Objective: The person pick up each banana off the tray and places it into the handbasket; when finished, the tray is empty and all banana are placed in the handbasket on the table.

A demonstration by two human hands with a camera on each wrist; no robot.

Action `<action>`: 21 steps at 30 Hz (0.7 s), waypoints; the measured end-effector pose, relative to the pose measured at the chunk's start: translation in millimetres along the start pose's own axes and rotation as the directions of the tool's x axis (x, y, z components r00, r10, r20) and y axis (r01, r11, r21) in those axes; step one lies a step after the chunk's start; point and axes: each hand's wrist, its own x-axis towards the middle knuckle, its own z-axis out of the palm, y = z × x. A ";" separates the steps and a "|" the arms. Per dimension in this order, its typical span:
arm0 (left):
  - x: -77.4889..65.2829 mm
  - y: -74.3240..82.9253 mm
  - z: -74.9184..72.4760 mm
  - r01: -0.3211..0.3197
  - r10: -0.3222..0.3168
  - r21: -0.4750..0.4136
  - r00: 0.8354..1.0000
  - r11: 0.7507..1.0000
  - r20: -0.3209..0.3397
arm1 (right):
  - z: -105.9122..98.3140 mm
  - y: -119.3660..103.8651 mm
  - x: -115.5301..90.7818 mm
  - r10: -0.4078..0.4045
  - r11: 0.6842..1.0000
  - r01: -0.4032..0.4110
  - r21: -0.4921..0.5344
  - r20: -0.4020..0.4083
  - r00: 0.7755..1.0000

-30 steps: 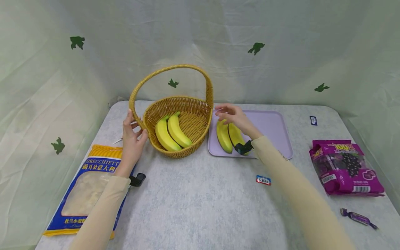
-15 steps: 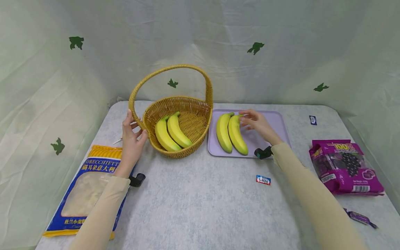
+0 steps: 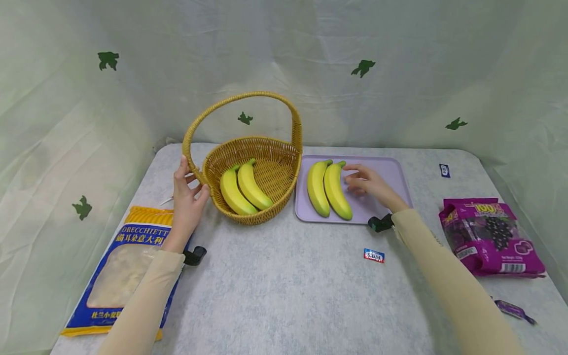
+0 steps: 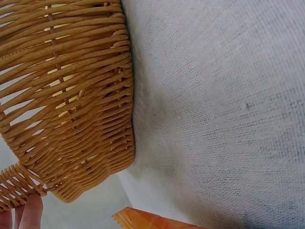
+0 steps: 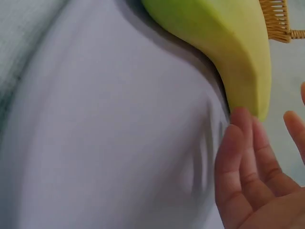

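Observation:
A wicker basket [image 3: 253, 217] with a tall arched handle stands at the back left of the table, two bananas [image 3: 254, 190] lying inside it. My left hand [image 3: 186, 202] holds its left side where the handle meets the rim; in the left wrist view, fingertips [image 4: 32, 210] touch the woven handle base. To the right, two more bananas lie side by side on a lilac tray [image 3: 386, 192]. My right hand [image 3: 370, 185] is over the tray, fingers loosely bent and holding nothing. Its fingertips are right beside the stem end of the right-hand banana [image 5: 238, 57].
A blue and yellow pasta bag [image 3: 120, 271] lies under the left forearm. At the right sits a purple grape candy bag [image 3: 492, 239], with a purple wrapped candy [image 3: 510, 309] in front. Small wrapped candies lie before the tray [image 3: 374, 255] and behind it to the right [image 3: 444, 171].
My right hand has moved right, from above the tray's left banana past the second one, to that banana's right side. The left hand and basket have stayed in place.

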 end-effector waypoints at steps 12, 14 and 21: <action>0.3 1.1 0.2 -0.002 0.002 0.007 1.000 1.000 -0.001 | 16.2 -7.7 1.5 0.020 0.999 -0.017 -0.052 0.070 0.997; 0.3 1.3 0.0 -0.001 0.001 0.007 1.000 1.000 -0.002 | 19.5 -10.0 2.0 0.013 0.996 -0.007 -0.089 0.074 0.997; 0.2 0.7 1.1 -0.012 0.012 -0.002 1.000 1.000 -0.005 | 28.8 -14.8 4.7 -0.024 0.975 0.046 -0.215 0.104 0.994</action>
